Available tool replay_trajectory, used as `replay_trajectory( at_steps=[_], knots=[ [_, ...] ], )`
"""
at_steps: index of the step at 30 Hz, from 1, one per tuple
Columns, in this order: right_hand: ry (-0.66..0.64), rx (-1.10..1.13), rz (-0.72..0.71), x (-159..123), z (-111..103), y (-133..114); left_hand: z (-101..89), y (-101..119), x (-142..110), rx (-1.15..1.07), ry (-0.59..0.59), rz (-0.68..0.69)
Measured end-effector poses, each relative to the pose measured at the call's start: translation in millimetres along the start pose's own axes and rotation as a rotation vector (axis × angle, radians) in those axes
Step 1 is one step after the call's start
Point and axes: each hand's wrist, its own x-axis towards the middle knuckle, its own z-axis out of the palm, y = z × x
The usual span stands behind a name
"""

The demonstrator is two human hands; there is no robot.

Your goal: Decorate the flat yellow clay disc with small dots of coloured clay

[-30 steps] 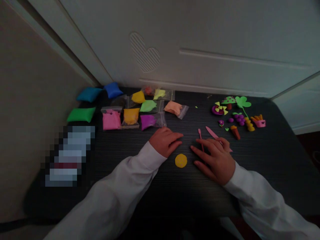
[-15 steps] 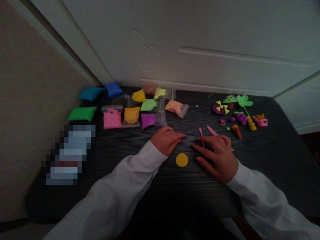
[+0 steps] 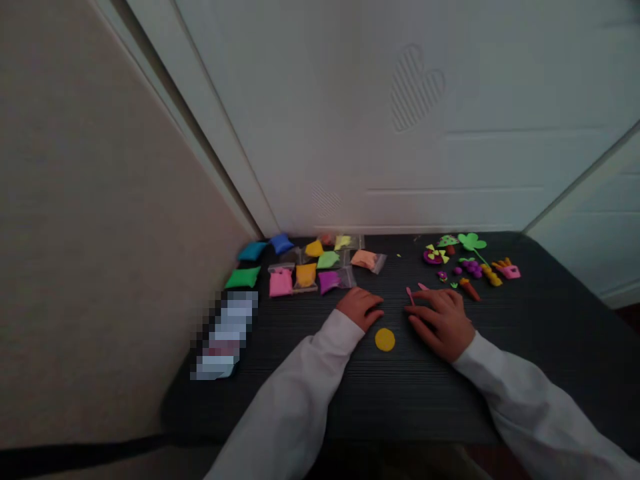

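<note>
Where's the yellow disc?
Head view, right of centre: the yellow disc lies on the dark table between the left hand and right hand, nearer the left.

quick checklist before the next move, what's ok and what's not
1. Flat, round yellow disc uncovered on the black, streaked table: ok.
2. Left hand apart from the disc: ok, with a gap between them.
3. Right hand apart from the disc: ok, fingers spread.
4. Slim pink tools in full view: not ok, the right hand hides part of them.
5. Right hand off the tools: cannot tell, contact is unclear.
6. Clear bag of bright pink material sealed: cannot tell.
</note>
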Motion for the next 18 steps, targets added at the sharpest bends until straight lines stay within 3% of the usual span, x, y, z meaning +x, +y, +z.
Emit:
replay_trajectory(
  at_steps=[8, 18],
  knots=[
    [0.189, -0.027, 0.054, -1, -6, -8, -3.0, -6, 0, 0.120, 0.081, 0.014],
    [0.200, 0.044, 0.078, -4, 5, 5, -1.8, -8, -7, 0.083, 0.064, -0.075]
  ],
)
